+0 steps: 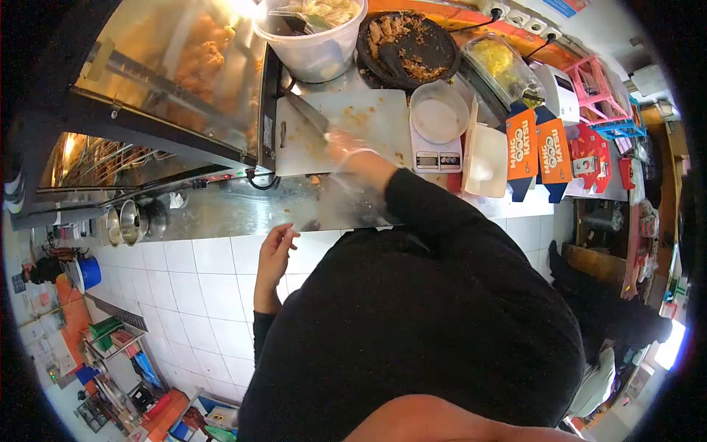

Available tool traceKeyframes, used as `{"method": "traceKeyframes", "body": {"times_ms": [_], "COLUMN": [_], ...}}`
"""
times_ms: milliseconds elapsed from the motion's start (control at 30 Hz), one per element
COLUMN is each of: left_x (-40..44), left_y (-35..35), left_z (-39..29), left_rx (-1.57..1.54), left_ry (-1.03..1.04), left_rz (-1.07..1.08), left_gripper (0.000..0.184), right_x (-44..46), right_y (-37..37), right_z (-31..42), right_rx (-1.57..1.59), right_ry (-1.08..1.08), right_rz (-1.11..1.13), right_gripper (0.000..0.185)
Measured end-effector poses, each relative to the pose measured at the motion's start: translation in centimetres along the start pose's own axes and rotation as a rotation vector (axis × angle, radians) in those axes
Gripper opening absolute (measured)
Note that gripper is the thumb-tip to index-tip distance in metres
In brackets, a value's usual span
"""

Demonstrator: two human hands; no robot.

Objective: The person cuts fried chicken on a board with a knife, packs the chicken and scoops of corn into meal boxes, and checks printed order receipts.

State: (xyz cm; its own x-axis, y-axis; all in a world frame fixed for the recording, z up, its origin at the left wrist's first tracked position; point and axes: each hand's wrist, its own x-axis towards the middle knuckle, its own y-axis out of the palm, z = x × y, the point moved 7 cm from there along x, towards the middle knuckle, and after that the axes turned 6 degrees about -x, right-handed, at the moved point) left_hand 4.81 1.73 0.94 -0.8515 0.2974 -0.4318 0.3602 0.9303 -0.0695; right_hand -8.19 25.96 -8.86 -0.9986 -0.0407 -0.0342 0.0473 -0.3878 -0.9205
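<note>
My right hand, in a clear plastic glove, is closed round the handle of a kitchen knife. The blade points up and left over a white cutting board scattered with crumbs. Below the counter's front edge, my left hand hangs in the air, its fingers loosely bent and a little apart, with nothing visible in them. To the right of the board, a round plastic bowl rests on a digital kitchen scale.
A heated glass cabinet with fried food stands left. Behind the board are a white bucket and a dark stone mortar. Orange printed boxes and an open paper box stand right. Another person is at the far right.
</note>
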Motion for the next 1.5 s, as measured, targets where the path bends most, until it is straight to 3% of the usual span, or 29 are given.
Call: {"method": "traceKeyframes", "body": {"times_ms": [67, 133, 200, 267, 300, 333, 367, 433, 633, 867, 1200, 1300, 1500], "left_x": [2.2, 5.3, 8.3, 13.5, 15.3, 16.6, 17.8, 18.8, 20.9, 21.3, 21.8, 22.1, 22.6], "left_y": [1.0, 2.5, 4.9, 8.6, 9.8, 10.7, 11.4, 12.3, 13.5, 13.3, 13.6, 13.7, 13.3], "left_z": [-0.8, -1.4, -2.9, -4.9, -5.4, -5.5, -5.6, -5.9, -4.8, -4.2, -4.4, -4.3, -4.3], "left_rx": [-0.005, 0.114, 0.195, 0.289, 0.383, 0.477, 0.472, 0.554, 0.731, 0.687, 0.714, 0.728, 0.791], "left_ry": [0.113, 0.2, 0.269, 0.561, 0.548, 0.531, 0.532, 0.735, 0.647, 0.591, 0.679, 0.698, 0.613], "left_rz": [0.038, 0.031, 0.042, -0.017, -0.02, -0.022, -0.022, -0.119, -0.074, -0.072, -0.011, 0.013, 0.023], "left_gripper": [0.028, 0.026, 0.028, 0.026, 0.025, 0.024, 0.024, 0.021, 0.02, 0.016, 0.014, 0.013, 0.016], "right_x": [-4.4, -8.0, -10.0, -11.4, -11.6, -11.5, -11.2, -11.1, -10.5, -10.3, -9.6, -9.6, -9.2], "right_y": [-6.1, -8.9, -5.9, -9.9, -11.5, -10.8, -10.5, -10.9, -9.1, -8.6, -3.5, -7.8, -5.4], "right_z": [-1.0, -2.9, -7.6, -6.4, -5.6, -6.9, -6.6, -5.2, -5.4, -5.0, -7.5, -3.5, -3.7], "right_rx": [0.377, 0.356, 0.08, 0.021, -0.022, 0.12, 0.116, 0.051, -0.026, -0.028, 0.019, -0.024, -0.04], "right_ry": [0.343, 0.279, 0.224, 0.195, 0.174, 0.449, 0.45, 0.517, 0.466, 0.433, 0.509, 0.417, 0.414], "right_rz": [0.368, 0.181, 0.21, 0.204, 0.186, 0.17, 0.17, 0.299, 0.236, 0.222, 0.154, 0.203, 0.196], "right_gripper": [0.049, 0.045, 0.041, 0.039, 0.038, 0.037, 0.037, 0.037, 0.033, 0.032, 0.031, 0.029, 0.025]}}
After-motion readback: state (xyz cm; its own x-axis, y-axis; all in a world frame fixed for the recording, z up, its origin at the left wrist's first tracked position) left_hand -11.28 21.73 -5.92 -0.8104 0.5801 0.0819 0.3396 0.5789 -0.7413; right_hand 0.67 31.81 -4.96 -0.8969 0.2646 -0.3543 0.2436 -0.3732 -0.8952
